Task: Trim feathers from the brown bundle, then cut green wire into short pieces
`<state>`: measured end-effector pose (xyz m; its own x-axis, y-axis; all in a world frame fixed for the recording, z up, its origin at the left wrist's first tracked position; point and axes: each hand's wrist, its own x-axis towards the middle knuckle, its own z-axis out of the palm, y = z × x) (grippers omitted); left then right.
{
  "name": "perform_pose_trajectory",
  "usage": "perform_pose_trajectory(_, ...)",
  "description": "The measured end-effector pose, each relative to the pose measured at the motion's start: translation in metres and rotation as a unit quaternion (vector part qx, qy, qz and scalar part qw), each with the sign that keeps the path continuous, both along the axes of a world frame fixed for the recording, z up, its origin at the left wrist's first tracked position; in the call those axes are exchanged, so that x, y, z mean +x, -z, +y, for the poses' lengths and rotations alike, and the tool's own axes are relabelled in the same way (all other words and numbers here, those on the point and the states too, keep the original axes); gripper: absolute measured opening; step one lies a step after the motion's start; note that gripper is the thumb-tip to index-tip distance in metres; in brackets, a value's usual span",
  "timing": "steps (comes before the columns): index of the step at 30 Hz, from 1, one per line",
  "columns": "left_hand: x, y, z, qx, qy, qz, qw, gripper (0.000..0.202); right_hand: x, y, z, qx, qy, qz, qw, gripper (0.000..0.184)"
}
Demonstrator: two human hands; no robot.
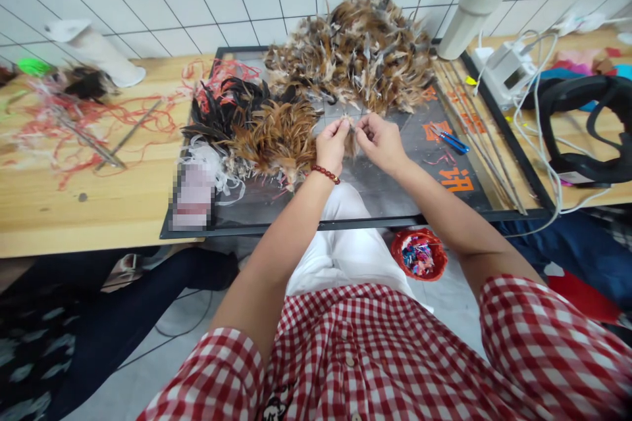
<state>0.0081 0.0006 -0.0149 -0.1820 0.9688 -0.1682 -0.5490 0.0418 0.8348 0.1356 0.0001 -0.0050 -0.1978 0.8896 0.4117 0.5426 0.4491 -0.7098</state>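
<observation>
Clad in a short-sleeved red-and-white gingham shirt (345, 355) with small buttons down the front, over white trousers (345, 243). Bare forearms. Ringed at the left wrist by a dark red beaded bracelet (325, 174).

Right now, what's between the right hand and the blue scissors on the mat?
Head view: nothing solid. Between the right hand and the blue scissors lies only a bare stretch of the dark mat with part of an orange printed mark. Both hands pinch a small feather tuft.
</observation>
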Motion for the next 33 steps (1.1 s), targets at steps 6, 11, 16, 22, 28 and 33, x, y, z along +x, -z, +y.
perform_pose_trajectory(6,0.002,-0.001,-0.001,-0.008,0.012,-0.016,1.0,0.012,-0.002,-0.001,-0.002,-0.002,-0.005,-0.027,1.0,0.019)
perform_pose_trajectory(11,-0.003,-0.001,0.002,-0.021,-0.003,-0.039,0.999,0.018,0.011,0.008,0.012,0.006,-0.003,0.0,1.0,0.025)
perform_pose_trajectory(16,-0.005,-0.004,0.002,-0.02,-0.007,-0.043,0.999,0.019,0.037,0.025,0.037,-0.01,0.055,-0.012,0.998,0.021)
perform_pose_trajectory(22,-0.003,-0.006,0.0,-0.029,-0.003,-0.039,0.999,0.022,0.058,0.019,0.04,0.092,0.04,-0.137,0.986,0.025)
perform_pose_trajectory(28,-0.003,-0.01,-0.001,-0.031,-0.002,-0.027,0.999,0.025,0.064,0.003,0.031,0.073,-0.095,-0.328,0.937,0.03)
perform_pose_trajectory(33,-0.003,-0.008,-0.002,-0.032,0.006,-0.01,0.999,0.023,0.054,0.006,0.026,0.052,-0.065,-0.259,0.962,0.019)
